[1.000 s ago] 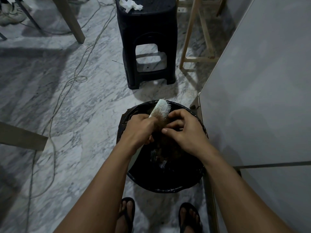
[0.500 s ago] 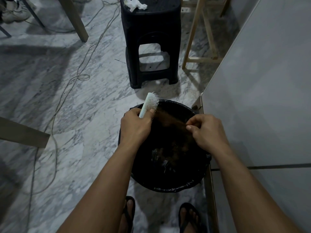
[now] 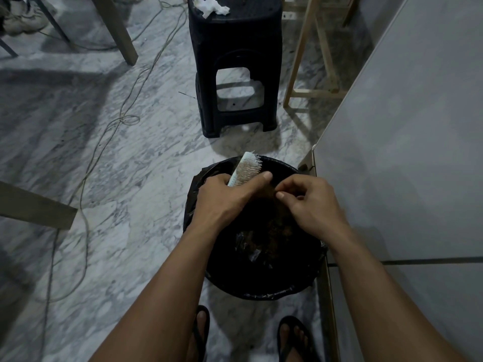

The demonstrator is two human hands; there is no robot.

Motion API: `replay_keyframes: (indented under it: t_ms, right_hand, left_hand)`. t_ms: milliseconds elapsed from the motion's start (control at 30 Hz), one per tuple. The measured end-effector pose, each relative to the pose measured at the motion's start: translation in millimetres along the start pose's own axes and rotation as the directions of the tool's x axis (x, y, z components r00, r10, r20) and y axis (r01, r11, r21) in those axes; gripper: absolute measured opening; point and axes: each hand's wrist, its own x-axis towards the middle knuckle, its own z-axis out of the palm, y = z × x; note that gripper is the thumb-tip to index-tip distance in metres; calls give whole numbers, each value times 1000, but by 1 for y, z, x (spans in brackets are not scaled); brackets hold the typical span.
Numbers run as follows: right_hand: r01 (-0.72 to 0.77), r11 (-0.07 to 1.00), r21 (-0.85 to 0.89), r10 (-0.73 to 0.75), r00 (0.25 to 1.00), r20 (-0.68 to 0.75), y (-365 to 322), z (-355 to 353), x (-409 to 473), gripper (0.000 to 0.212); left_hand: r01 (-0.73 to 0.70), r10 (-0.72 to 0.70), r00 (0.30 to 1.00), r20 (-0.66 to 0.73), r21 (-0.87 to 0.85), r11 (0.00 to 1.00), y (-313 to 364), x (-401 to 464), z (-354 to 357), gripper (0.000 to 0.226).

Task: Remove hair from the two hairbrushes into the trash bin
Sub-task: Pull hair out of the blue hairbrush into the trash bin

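- Head view: the left hand [image 3: 224, 197] is wrapped round a pale hairbrush [image 3: 247, 168], thumb stretched along its bristled face, holding it tilted over the far rim of the trash bin [image 3: 261, 291].
- The right hand [image 3: 313, 205], just beside the left one over the bin, has its fingertips pressed together in a pinch; whether any hair sits between them cannot be told.
- Brownish hair [image 3: 277, 228] lies in the black-lined bin.
- A black stool [image 3: 235, 64] carrying crumpled tissue [image 3: 210, 6] stands beyond.
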Motion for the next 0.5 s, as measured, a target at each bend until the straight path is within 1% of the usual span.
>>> replay_keyframes:
  t_ms: [67, 133, 200, 267, 333, 500]
  right_hand:
    - [13, 1000, 15, -13, 1000, 11, 0, 3, -1, 4]
    - [14, 1000, 11, -14, 1000, 12, -1, 2, 0, 6]
    - [5, 998, -61, -3, 1000, 27, 0, 0, 0, 12]
    - [-24, 984, -174, 34, 998, 57, 1, -2, 0, 17]
    - [-58, 962, -266, 77, 995, 64, 2, -3, -1, 17]
    - [-140, 918, -371, 170, 984, 47, 2, -6, -2, 14]
  left_hand:
    - [-28, 27, 1000, 4, 21, 999, -1, -1, 3, 55]
    - [-58, 58, 998, -12, 58, 997, -3, 2, 4, 42]
    - [-79, 82, 995, -53, 65, 995, -3, 4, 5, 32]
    - [-95, 103, 989, -108, 80, 992, -3, 6, 3, 32]
    - [-108, 122, 981, -150, 95, 990, -3, 6, 1, 33]
    - [-119, 145, 966, -213, 128, 985, -2, 4, -1, 28]
